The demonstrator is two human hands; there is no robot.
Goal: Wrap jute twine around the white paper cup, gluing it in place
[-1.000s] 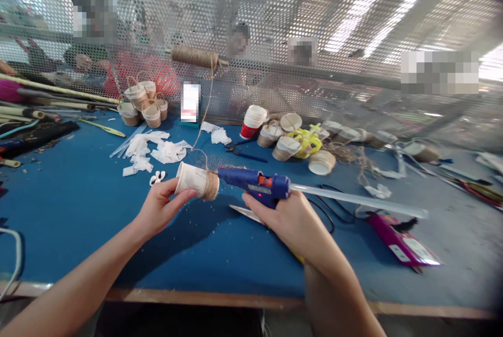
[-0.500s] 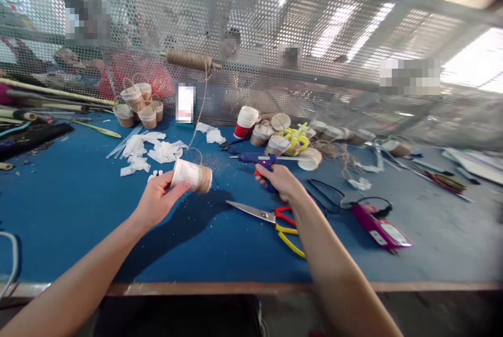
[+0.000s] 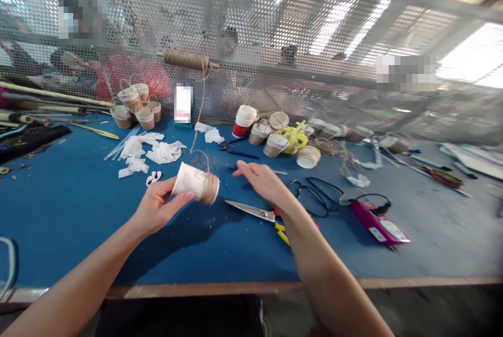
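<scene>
A white paper cup (image 3: 189,182), tilted on its side, is gripped near its rim by my left hand (image 3: 157,206), thumb across its wall. Jute twine (image 3: 211,188) wraps the base end, and a loose strand (image 3: 200,111) runs up to a twine spool (image 3: 184,58). My right hand (image 3: 261,182) is over the blue glue gun, fingers stretched toward the cup and apparently holding nothing. The hand hides most of the gun; its nozzle (image 3: 231,167) and glue stick (image 3: 281,172) show. Below lie scissors (image 3: 251,210), their handles partly behind my right forearm.
White scraps (image 3: 165,152) and several twine-wrapped cups (image 3: 145,117) stand at the back left. More cups (image 3: 276,144), a red-and-white cup stack (image 3: 243,121) and yellow ribbon (image 3: 293,138) are back right. A purple pouch (image 3: 379,224) and black cord (image 3: 326,195) lie right. Perforated metal mesh (image 3: 251,80) rises behind.
My right hand has let go of the glue gun, which now lies lower on the table, and has shifted left. My left hand has brought the cup slightly right and down.
</scene>
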